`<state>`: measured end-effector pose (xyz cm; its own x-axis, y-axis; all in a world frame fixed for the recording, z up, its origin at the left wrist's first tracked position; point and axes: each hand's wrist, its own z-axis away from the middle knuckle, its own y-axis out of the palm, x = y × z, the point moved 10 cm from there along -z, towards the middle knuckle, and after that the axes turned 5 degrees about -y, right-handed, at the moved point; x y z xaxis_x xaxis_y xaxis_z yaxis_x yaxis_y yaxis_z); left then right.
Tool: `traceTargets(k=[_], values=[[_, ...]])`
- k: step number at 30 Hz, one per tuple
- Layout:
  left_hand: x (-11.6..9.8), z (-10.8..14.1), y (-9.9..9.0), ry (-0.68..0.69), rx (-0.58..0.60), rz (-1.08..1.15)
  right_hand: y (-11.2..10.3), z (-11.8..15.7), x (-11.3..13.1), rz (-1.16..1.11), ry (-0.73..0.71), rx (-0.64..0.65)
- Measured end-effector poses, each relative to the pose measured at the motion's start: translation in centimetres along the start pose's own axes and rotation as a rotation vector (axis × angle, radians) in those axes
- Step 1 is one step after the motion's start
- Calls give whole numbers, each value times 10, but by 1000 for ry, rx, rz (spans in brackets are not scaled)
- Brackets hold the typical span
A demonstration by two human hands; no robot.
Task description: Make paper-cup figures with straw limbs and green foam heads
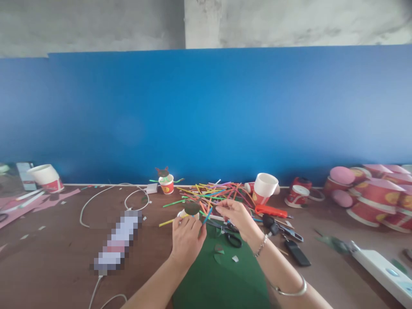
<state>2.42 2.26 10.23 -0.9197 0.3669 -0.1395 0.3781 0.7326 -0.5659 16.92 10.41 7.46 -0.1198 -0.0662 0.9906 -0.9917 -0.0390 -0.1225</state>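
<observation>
My left hand [187, 238] is closed around a paper cup [184, 213] that has a dark round piece [192, 208] at its top. A yellow stick [166, 223] juts out of the cup to the left, and a blue stick [207, 215] slants up on its right side. To the right, my right hand [234, 213] has its fingers pinched together near the blue stick; anything between the fingertips is too small to make out. Beneath both hands lies dark green paper [222, 274]. Black-handled scissors [233, 240] rest on it beside small paper scraps.
Coloured sticks [212, 191] lie heaped behind my hands. A decorated cup [166, 184] stands further back, stacked white cups [265, 186] at right. An orange tool [272, 211], keys, a phone [117, 244] with cable, many pink-topped cups [376, 199] and a power strip [383, 270] surround the work.
</observation>
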Motion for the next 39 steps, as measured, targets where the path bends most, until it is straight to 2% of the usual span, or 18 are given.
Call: traceTargets(k=[6, 18, 27, 39], values=[[-1, -1, 0, 6, 6, -16, 8, -2, -26, -225, 105, -44], [-2, -2, -2, 6, -7, -15, 16, 2, -24, -315, 77, -67], [-4, -1, -1, 20, 4, -7, 18, 3, -27, -250, 56, -76], [-9, 0, 0, 44, 36, 0, 18, 5, -19, -184, -17, -117]])
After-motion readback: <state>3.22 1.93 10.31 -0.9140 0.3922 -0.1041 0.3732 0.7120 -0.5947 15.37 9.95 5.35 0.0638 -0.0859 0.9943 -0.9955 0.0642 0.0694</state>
